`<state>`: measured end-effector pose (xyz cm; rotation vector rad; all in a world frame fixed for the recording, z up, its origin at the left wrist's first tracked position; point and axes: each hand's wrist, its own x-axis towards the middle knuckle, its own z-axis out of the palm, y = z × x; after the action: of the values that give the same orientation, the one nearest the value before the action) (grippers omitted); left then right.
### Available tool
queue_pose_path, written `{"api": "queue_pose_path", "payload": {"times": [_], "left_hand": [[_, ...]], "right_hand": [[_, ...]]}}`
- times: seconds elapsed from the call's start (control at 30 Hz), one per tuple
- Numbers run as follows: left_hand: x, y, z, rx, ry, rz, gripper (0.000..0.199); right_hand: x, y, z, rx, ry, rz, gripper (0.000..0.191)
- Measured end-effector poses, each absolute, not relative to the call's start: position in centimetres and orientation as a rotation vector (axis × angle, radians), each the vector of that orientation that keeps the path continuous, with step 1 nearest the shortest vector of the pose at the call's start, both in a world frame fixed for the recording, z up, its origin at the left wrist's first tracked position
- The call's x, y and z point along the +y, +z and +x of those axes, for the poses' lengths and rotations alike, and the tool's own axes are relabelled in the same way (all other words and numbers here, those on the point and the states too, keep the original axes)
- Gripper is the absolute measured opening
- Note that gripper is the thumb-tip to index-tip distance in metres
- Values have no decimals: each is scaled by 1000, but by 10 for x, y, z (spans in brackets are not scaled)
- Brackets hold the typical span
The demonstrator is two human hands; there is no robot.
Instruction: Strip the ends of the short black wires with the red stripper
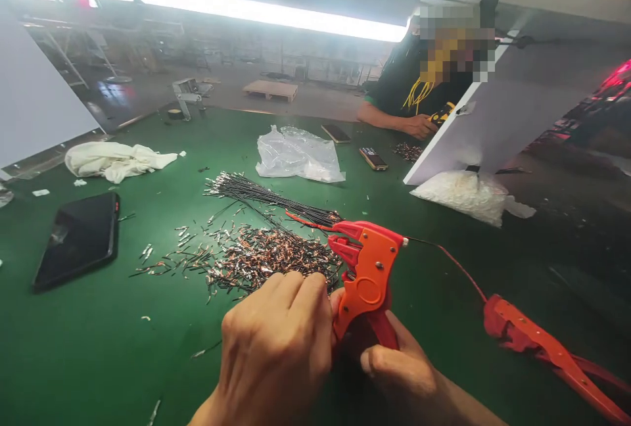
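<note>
My right hand [404, 370] grips the handles of an orange and red wire stripper [377, 261], whose jaws point left over the wires. Close against the stripper's left side is my left hand [276, 340], with its fingers curled; what they hold, if anything, is hidden. Beyond both hands lies a heap of short cut wire pieces [266, 255] with dark insulation and bare copper ends. A bundle of long black wires [271, 197] rests behind the heap. One red wire [308, 221] runs up to the stripper's jaws.
A second wire stripper [547, 340] lies at right. A black phone [79, 238], a white cloth [116, 162] and a clear plastic bag [298, 155] lie on the green table [98, 360]. A white panel [486, 97] stands at right by a filled bag [461, 194]. A co-worker [419, 71] sits opposite.
</note>
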<state>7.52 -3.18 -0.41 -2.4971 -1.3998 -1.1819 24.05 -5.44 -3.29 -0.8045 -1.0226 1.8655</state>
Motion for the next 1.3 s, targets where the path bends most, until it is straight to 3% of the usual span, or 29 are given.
{"api": "queue_pose_path", "payload": {"times": [0.47,0.9,1.3], "left_hand": [[-33,-10,79,-1442,-1269,-2547,21],[-36,-8,83,-1440,-1279,-2574,24],[-35,-11,83,-1469,-1098,-2625,25]], "right_hand": [[-57,-44,238,-1025,1842,-786,23],[-58,-58,233,-979,1885,-765,32],[-69,-44,219,-822,1694,-1214,53]]}}
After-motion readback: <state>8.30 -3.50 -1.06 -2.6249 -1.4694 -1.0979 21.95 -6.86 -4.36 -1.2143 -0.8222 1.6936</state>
